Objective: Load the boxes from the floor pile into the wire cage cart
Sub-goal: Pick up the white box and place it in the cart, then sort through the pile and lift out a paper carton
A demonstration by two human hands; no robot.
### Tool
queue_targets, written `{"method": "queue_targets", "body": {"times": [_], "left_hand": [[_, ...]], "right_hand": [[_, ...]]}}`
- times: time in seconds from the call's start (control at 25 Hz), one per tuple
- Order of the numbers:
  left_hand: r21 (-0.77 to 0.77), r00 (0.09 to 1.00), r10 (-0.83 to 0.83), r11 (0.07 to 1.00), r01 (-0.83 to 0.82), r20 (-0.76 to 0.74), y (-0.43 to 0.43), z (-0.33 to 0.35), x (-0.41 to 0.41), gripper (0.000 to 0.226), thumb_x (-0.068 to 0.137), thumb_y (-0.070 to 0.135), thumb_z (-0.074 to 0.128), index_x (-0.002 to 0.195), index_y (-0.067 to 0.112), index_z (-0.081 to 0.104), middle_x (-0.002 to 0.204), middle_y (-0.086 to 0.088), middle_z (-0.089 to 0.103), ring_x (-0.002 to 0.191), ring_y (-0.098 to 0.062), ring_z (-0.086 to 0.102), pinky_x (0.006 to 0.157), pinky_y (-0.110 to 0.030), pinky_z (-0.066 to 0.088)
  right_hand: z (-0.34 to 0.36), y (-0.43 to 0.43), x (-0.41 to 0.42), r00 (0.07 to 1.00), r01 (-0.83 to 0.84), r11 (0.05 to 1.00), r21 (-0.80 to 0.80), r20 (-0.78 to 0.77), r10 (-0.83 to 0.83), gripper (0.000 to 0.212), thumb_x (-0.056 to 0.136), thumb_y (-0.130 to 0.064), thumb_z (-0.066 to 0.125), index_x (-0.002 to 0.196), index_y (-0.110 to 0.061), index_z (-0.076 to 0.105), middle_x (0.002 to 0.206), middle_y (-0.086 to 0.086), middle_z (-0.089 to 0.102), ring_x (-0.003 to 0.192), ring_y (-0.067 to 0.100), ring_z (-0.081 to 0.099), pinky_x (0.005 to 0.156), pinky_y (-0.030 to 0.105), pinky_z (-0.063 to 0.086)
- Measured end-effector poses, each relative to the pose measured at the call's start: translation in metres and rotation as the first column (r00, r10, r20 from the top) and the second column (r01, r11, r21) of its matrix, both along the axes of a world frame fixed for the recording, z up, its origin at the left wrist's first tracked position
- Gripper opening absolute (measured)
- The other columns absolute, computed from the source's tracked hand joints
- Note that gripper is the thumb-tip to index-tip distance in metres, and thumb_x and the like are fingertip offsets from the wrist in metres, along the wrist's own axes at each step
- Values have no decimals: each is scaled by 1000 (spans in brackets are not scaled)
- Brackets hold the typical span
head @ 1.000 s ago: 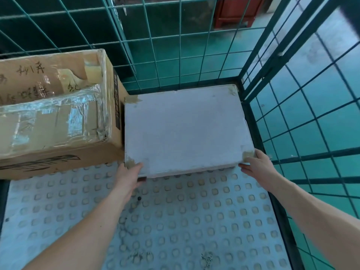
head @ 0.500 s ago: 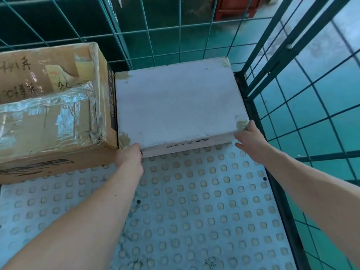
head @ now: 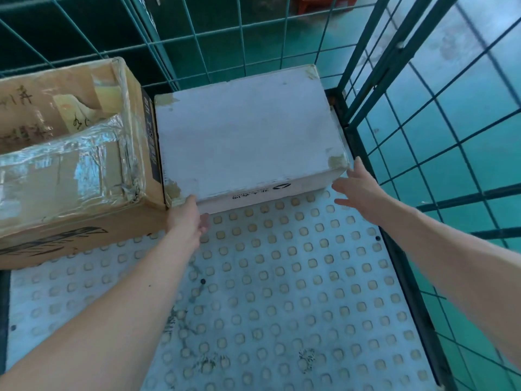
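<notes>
At the near edge of the white box, both of the person's hands meet its two front corners, and that is the relation the coming move turns on. The box lies flat, just ahead of the fingers, on the perforated floor panel of the wire cage cart. Its long axis looks to run crosswise, from the brown cardboard box touching its left side toward the mesh wall just beyond its right side. Its far edge sits close to the rear mesh. The left hand is against the near left corner of the white box, right where that corner meets the brown box. It appears to touch the front face, but the back of the hand hides the fingers, so I cannot tell whether they press flat or curl on the edge. The right hand is at the near right corner with its fingers spread and relaxed, grasping nothing. The longest fingertip is just beside the taped corner, and whether it makes contact is unclear. Both hands are about equally near. The box seems placed, so release and a return for another box are probably next.
</notes>
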State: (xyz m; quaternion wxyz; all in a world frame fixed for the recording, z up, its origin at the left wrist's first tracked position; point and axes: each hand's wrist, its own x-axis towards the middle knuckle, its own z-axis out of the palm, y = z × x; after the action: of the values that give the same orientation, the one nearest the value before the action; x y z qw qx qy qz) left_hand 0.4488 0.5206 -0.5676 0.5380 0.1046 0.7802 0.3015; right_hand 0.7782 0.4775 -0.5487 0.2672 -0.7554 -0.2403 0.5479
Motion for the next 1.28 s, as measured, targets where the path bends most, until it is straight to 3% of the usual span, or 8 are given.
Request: {"method": "queue_targets", "body": {"times": [0.12,0.28,0.44,0.64,0.76,1.0,1.2,1.28], "left_hand": [[181,961,-274,945,273,-20,-45,60,29,30,105,34,48,122,11,54,102,-2,61,87,-21,67,70,-37,51],[349,708,-706,658,667,-21,-139,152,74,28,102,45,51,119,25,62,109,16,67,103,-10,69,92,-44,58],[456,605,-796,549,700,30,-201,244,98,31,103,44,49,119,23,66,111,15,71,104,-5,69,95,-43,57],[546,355,-932,336,767,75,-276,345,150,23,104,38,51,112,25,68,113,8,72,107,-8,68,97,-44,56],[583,173,-983,178,793,65,-329,383,183,25,94,50,55,103,31,69,105,7,74,103,-9,69,96,-48,56],[637,-109,-992,-44,770,64,-463,433,229,32,88,54,58,95,25,71,98,3,76,97,-16,72,89,-51,55],[590,-60,-943,156,792,329,-629,469,240,29,104,32,50,95,13,69,93,-4,76,90,-24,73,80,-44,56],[561,-97,-919,147,815,381,-711,484,232,31,104,32,49,96,10,68,91,-6,76,87,-23,72,77,-41,55]], "right_hand": [[50,-57,-32,956,279,955,97,-122,-267,80,98,-4,57,162,-25,13,165,4,25,131,28,54,102,46,53],[153,-170,-58,921,383,917,111,-128,-369,71,99,-11,60,159,-26,26,162,-4,31,126,19,59,100,44,55],[249,-279,-59,926,373,917,140,5,-377,57,102,-22,59,154,-31,38,156,-14,38,111,4,67,101,39,55],[340,-403,-61,856,504,847,168,35,-516,41,103,-17,56,143,-24,53,160,-3,36,124,11,60,98,35,57],[374,-467,-60,741,656,725,210,2,-671,32,99,-22,62,130,-30,63,150,-2,50,116,11,66,96,51,57],[428,-601,-68,401,885,354,303,-107,-910,23,101,-10,56,118,-20,67,125,5,66,116,20,66,93,43,58],[465,-750,-99,164,921,92,378,-163,-973,25,101,-8,55,124,-10,64,125,14,67,118,26,65,101,52,53],[482,-818,-126,62,910,-23,413,-191,-980,21,103,-7,52,116,-14,65,118,9,69,114,23,66,98,50,53]]}}
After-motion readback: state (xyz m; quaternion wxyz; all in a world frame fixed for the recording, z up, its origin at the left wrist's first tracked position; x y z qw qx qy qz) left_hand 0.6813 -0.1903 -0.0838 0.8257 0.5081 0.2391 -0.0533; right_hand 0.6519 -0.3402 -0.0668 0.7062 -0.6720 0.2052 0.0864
